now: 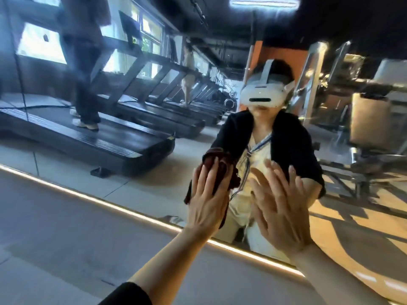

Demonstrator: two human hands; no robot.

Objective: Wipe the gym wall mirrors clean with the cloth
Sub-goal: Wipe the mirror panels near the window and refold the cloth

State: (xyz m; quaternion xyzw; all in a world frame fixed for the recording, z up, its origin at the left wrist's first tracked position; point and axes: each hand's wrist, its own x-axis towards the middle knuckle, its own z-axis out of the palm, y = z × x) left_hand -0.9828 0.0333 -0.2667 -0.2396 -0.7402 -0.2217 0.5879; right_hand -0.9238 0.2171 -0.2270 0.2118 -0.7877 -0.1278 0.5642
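— Cloth [217, 172], dark red, is flat against the mirror [154, 172] under the left hand [208, 202], low on the glass, just above the lit strip [114, 205] along the mirror's bottom edge.

— How's the hand holding it?

— Fingers straight, palm pressing it to the glass, not gripping. Loose folds stick out above the fingertips and a tail hangs down past the heel of the hand.

— And the right hand [278, 205]?

— Just beside the left, fingers spread and relaxed, holding nothing. Whether it actually touches the glass, I can't tell from here.

— Will the cloth behave?

— I'd judge it light, soft and limp, so it will bunch and slide out from under a flat palm. Better to gather the loose folds and pinch the top edge with the thumb. The glass looks smooth and slick; firm, even pressure should be fine, though it's breakable, so no leaning hard.
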